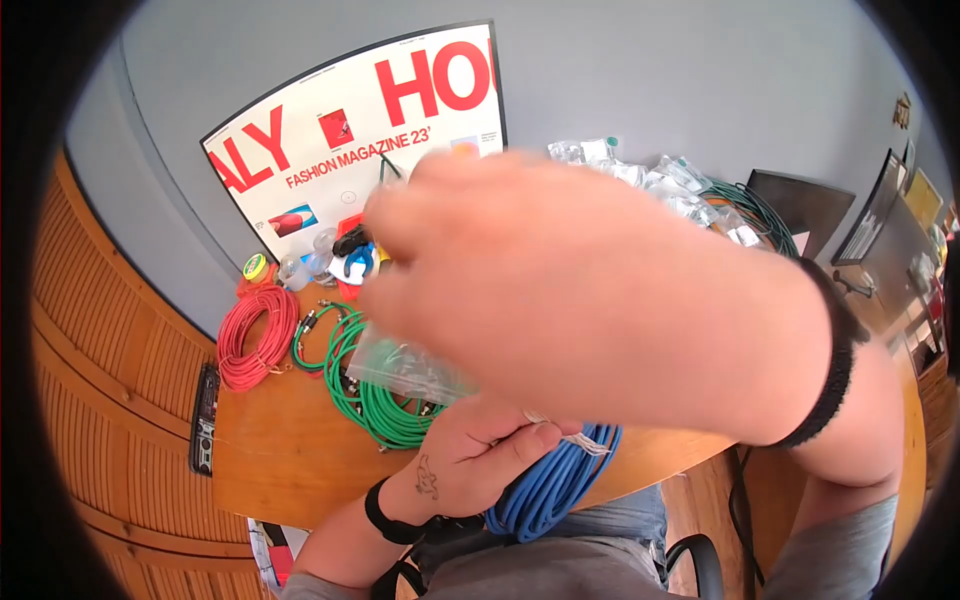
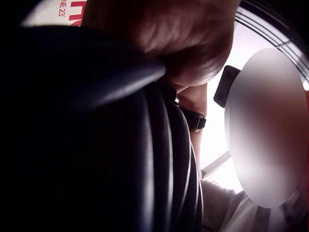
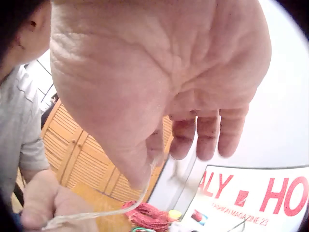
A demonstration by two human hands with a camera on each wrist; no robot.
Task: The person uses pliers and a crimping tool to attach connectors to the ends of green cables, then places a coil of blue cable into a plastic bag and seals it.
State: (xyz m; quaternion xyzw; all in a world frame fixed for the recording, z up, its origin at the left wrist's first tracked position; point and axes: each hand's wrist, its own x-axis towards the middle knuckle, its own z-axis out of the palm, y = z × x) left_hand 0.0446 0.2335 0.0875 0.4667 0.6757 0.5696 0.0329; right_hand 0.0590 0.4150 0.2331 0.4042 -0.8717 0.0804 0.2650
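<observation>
My left hand grips a coil of blue cable at the table's front edge, its thumb lying over white string at the top of the coil. The coil's dark loops fill much of the left wrist view. Raised above it, my right hand is blurred in the head view. In the right wrist view, the string runs from my left hand up to the right thumb and index finger, which pinch it; the other right fingers extend.
Green cable coils, a clear plastic bag and a red cable coil lie on the wooden table. Behind them stands a monitor. Several bagged parts and a dark cable coil sit at the back right.
</observation>
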